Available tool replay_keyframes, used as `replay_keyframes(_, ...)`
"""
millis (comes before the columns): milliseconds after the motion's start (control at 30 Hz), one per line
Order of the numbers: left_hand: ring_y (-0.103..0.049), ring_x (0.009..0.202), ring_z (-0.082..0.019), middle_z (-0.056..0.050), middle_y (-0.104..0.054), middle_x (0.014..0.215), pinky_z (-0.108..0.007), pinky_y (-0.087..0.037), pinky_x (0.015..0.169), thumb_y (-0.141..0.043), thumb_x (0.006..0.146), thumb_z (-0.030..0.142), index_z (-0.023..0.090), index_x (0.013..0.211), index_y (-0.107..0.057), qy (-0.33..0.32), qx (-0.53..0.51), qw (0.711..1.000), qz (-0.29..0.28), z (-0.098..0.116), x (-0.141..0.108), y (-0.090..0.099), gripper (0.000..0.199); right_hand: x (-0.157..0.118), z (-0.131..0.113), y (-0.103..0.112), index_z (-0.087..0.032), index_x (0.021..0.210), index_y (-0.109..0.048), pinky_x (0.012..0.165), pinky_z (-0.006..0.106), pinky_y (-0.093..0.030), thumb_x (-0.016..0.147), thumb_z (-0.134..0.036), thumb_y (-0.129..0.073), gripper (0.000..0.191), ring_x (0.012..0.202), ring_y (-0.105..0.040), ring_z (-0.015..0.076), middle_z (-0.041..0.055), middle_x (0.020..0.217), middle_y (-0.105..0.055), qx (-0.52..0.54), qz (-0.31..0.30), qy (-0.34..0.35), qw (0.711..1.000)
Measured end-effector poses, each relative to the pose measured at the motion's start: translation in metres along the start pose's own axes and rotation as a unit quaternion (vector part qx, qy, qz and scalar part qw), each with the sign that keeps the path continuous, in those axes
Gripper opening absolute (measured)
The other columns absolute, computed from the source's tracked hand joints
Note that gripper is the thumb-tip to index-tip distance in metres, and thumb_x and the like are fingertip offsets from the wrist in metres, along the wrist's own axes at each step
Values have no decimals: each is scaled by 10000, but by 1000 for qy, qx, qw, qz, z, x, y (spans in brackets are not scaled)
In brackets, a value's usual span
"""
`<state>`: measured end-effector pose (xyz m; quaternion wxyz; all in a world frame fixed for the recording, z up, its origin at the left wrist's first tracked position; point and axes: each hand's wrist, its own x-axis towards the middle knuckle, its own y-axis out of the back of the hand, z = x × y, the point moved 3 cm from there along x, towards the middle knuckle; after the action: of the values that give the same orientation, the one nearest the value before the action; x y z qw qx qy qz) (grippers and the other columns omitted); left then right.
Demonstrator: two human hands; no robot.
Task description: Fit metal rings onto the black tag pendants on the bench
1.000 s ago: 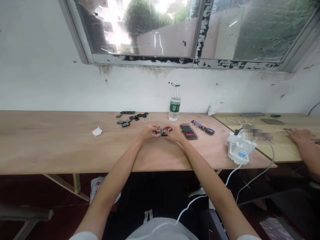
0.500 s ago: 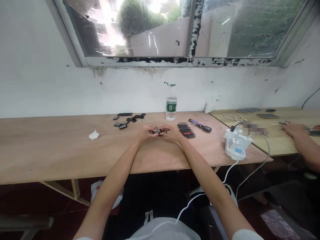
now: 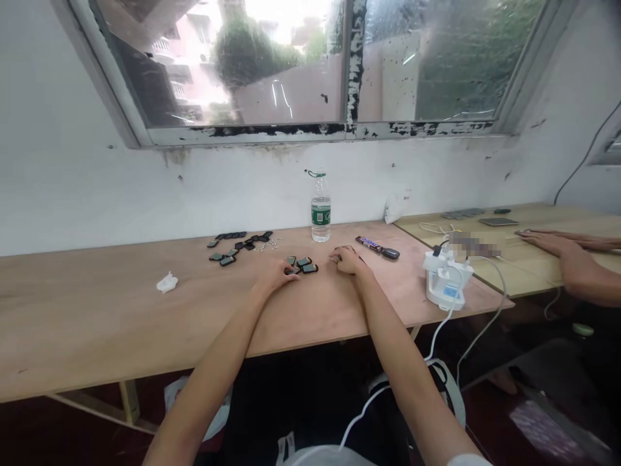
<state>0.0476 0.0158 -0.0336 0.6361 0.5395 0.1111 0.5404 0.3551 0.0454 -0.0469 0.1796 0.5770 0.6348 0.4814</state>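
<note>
- left hand (image 3: 274,274): lies relaxed and unclenched on the table (image 3: 97,317), its fingertips (image 3: 292,270) against the nearest small dark tile (image 3: 304,263); nothing is lifted
- right hand (image 3: 348,261): loosely curled just beside the tiles; whether it grasps anything cannot be told
- tiles: a loose cluster lying flat between the hands; the rightmost one's long axis runs nearly left to right, the others slant
- beyond: a larger scatter of tiles (image 3: 237,244) and an upright water bottle (image 3: 320,210)
- right: a candy bar (image 3: 370,243), a key fob (image 3: 391,254), a white charger (image 3: 445,278)
- left: a crumpled tissue (image 3: 167,282)
- far right: a co-worker's hand (image 3: 548,243), flat on the adjoining table (image 3: 514,281)
</note>
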Motion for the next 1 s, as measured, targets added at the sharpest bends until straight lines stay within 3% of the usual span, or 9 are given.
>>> replay_keyframes(133, -708, 736, -252, -80, -814, 796, -325, -514, 659, -833, 858, 570, 237, 808, -875, -1, -10, 999, 38, -2, -1, 16, 340, 1, -3, -2, -245, 1188, -861, 1119, 515, -520, 810, -62, -747, 435, 1336, -624, 408, 152, 1312, -796, -24, -1, -1, 1000)
replay_keyframes(200, -725, 800, -277, -103, -831, 843, -345, -538, 714, -795, 893, 536, 231, 805, -882, 30, 6, 998, 56, -10, -4, 29, 329, 1, -7, -2, -230, 1189, -860, 1125, 479, -519, 858, -72, -723, 392, 1334, -633, 386, 142, 1294, -807, -35, -3, -5, 999)
replay_keyframes(367, -729, 834, -290, -111, -827, 846, -361, -535, 776, -804, 877, 464, 215, 770, -877, 122, 71, 990, 4, -26, -11, 47, 281, 2, -20, -5, -169, 1296, -829, 1103, 294, -523, 897, -1, -610, 485, 1230, -721, 261, 110, 1264, -830, -26, -50, -3, 998)
replay_keyframes(500, -717, 830, -276, -90, -818, 827, -340, -502, 738, -852, 822, 439, 222, 748, -875, 118, 76, 990, -31, -20, -12, 44, 231, 0, -24, 1, -152, 1300, -830, 1064, 260, -531, 842, 3, -655, 514, 1226, -740, 265, 133, 1326, -809, -34, -46, -16, 998)
replay_keyframes(733, -714, 815, -288, -97, -796, 798, -350, -485, 729, -844, 849, 416, 199, 724, -832, 134, 90, 987, -28, -12, -11, 35, 250, -6, -21, 10, -162, 1134, -871, 931, 228, -546, 779, 24, -692, 440, 1101, -769, 245, 107, 1179, -846, -14, -60, -41, 997)
replay_keyframes(867, -741, 894, -308, -108, -825, 905, -376, -539, 807, -810, 853, 333, 192, 780, -832, 124, 100, 987, -11, -7, -9, 31, 159, -6, -24, 9, -147, 1103, -877, 879, 233, -565, 831, 12, -702, 361, 996, -780, 227, 109, 1131, -853, 18, -65, -23, 997)
replay_keyframes(1000, -756, 1050, -378, -114, -851, 983, -478, -537, 980, -796, 858, 288, 221, 838, -879, 137, 130, 982, -19, -3, -9, 31, 108, -4, -28, 5, -159, 1057, -882, 883, 243, -580, 884, -42, -757, 244, 976, -788, 228, 113, 1109, -861, 42, -68, 5, 997)
